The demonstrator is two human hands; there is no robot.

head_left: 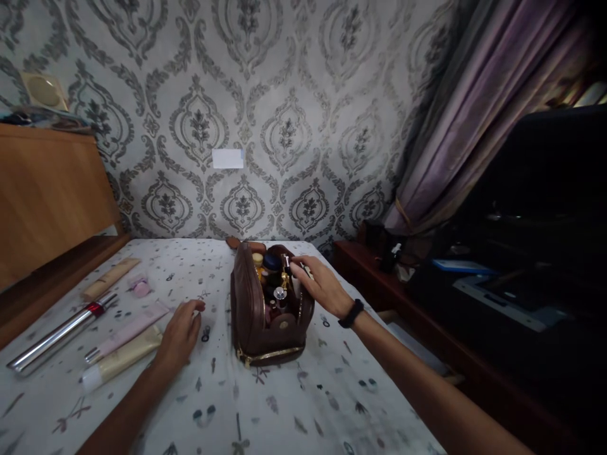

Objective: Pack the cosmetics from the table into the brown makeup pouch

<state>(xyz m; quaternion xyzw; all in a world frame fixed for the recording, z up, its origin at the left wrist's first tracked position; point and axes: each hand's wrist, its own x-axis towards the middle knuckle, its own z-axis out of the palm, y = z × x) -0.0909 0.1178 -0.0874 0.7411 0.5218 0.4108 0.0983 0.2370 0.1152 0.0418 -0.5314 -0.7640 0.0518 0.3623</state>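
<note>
A brown toiletry bag (247, 316) with gold zips stands unzipped on the patterned cloth. Inside it are several small cosmetics, among them a jar with a dark blue lid (271, 262) and a bottle with a clear round stopper (279, 294). My right hand (322, 284) reaches over the bag's right side, thumb and fingers closed at a small shiny dark-and-silver tube (286, 263). My left hand (180, 335) rests on the cloth left of the bag, fingers loosely bent and holding nothing. Close to it lie a cream tube (126, 357) and a pale pink tube (130, 328).
Farther left lie a silver cylinder with a red band (61, 335), a beige tube (111, 278) and a small pink item in clear packaging (140, 285). A wooden headboard (52, 202) borders the left. A dark red ledge (370, 268) and dark furniture stand at the right.
</note>
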